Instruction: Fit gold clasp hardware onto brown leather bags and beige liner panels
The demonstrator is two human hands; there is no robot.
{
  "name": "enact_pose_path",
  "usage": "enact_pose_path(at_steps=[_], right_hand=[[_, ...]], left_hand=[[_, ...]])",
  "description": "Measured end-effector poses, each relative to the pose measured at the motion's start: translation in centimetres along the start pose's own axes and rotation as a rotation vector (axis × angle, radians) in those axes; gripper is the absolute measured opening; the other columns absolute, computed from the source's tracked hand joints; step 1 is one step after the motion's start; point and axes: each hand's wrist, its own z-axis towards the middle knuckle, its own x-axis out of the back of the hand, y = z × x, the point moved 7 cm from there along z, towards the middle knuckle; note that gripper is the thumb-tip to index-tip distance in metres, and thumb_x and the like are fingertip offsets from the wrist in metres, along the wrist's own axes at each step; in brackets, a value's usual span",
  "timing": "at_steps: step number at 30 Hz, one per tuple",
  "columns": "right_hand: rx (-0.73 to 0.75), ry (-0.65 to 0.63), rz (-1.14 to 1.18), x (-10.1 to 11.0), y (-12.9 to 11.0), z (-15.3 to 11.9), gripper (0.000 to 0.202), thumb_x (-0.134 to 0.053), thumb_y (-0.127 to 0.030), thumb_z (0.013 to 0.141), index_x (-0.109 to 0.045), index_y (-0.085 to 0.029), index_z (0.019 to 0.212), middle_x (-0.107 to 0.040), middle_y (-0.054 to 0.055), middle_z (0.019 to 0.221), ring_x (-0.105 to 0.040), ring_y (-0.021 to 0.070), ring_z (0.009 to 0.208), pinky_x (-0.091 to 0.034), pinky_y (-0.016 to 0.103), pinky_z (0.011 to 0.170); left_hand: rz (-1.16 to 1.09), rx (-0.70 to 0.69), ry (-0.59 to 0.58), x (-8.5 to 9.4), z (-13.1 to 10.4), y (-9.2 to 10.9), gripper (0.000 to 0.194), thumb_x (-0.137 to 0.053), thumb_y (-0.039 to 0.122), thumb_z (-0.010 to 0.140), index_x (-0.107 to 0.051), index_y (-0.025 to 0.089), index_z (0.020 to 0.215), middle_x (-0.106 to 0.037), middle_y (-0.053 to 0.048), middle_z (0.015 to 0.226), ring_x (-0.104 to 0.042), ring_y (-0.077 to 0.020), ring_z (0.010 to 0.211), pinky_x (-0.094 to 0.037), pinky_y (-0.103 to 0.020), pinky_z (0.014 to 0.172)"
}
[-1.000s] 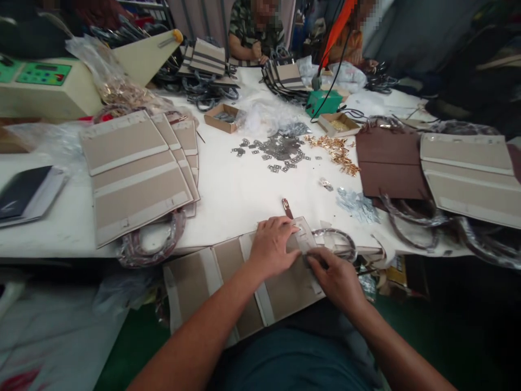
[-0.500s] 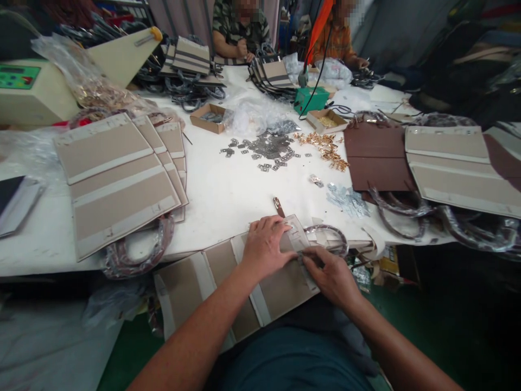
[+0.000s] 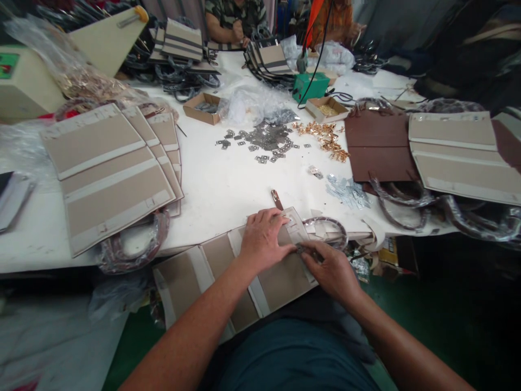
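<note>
A beige bag panel (image 3: 280,282) with pale strips lies slanted over the table's front edge and my lap. My left hand (image 3: 262,239) rests on its upper part, fingers stretched out and thumb pointing toward the right hand. My right hand (image 3: 331,269) is closed, thumb and forefinger pinching a small dark metal plate (image 3: 299,248) against the panel near the left thumb tip. Beyond the panel's far edge lies a brown strap with a metal end (image 3: 277,200). A plastic-wrapped handle (image 3: 328,221) curves out beside the right hand.
Stacked beige panels (image 3: 109,179) lie left, brown and beige bag pieces (image 3: 380,149) right. Metal plates (image 3: 264,138), gold fittings (image 3: 325,141) and silvery pieces (image 3: 348,193) are scattered mid-table. A green box (image 3: 311,87) stands behind. Two people sit across the table.
The view has tilted slightly, so the table's contents sit a little higher in it. Both hands keep nearly the same place on the panel, the right fingers shifting slightly around the small plate.
</note>
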Motion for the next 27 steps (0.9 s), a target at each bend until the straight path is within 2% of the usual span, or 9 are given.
enact_pose_path(at_steps=[3, 8, 16, 22, 27], right_hand=[[-0.015, -0.002, -0.002, 0.10, 0.13, 0.14, 0.024, -0.060, -0.031, 0.094, -0.075, -0.022, 0.111, -0.078, 0.004, 0.102, -0.073, 0.0239, 0.093, -0.053, 0.033, 0.082], [-0.069, -0.011, 0.005, 0.13, 0.48, 0.31, 0.022, -0.063, -0.031, 0.091, -0.075, -0.023, 0.108, -0.076, 0.001, 0.088, -0.072, 0.0219, 0.082, -0.051, 0.031, 0.075], [-0.042, 0.038, -0.108, -0.32, 0.36, -0.23, 0.020, -0.063, -0.029, 0.095, -0.073, -0.023, 0.112, -0.077, 0.003, 0.097, -0.073, 0.0238, 0.090, -0.051, 0.032, 0.078], [0.096, 0.010, -0.177, -0.34, 0.16, -0.35, 0.021, -0.063, -0.024, 0.098, -0.070, -0.025, 0.117, -0.076, 0.004, 0.109, -0.072, 0.0236, 0.100, -0.052, 0.032, 0.084], [0.110, 0.011, -0.212, -0.31, 0.25, -0.24, 0.018, -0.068, -0.024, 0.096, -0.071, -0.025, 0.114, -0.076, 0.003, 0.106, -0.073, 0.0234, 0.097, -0.053, 0.031, 0.081]], left_hand=[[0.001, -0.002, 0.011, 0.00, -0.03, 0.02, 0.067, -0.093, 0.053, 0.070, -0.063, 0.026, 0.124, -0.062, -0.006, 0.136, -0.056, -0.0300, 0.127, -0.042, -0.050, 0.105], [0.005, -0.011, 0.013, -0.03, -0.04, 0.11, 0.067, -0.093, 0.051, 0.070, -0.063, 0.026, 0.124, -0.061, -0.007, 0.137, -0.055, -0.0299, 0.128, -0.042, -0.049, 0.105], [0.010, -0.004, 0.006, -0.15, -0.02, 0.08, 0.067, -0.092, 0.051, 0.071, -0.063, 0.025, 0.126, -0.060, -0.007, 0.138, -0.054, -0.0300, 0.129, -0.041, -0.050, 0.107], [0.015, -0.004, 0.011, -0.12, -0.04, 0.17, 0.066, -0.092, 0.048, 0.071, -0.063, 0.026, 0.126, -0.060, -0.007, 0.138, -0.054, -0.0304, 0.128, -0.041, -0.049, 0.106], [0.024, -0.011, 0.011, -0.12, -0.01, 0.29, 0.065, -0.091, 0.047, 0.071, -0.062, 0.025, 0.126, -0.061, -0.007, 0.137, -0.054, -0.0302, 0.128, -0.041, -0.049, 0.106]])
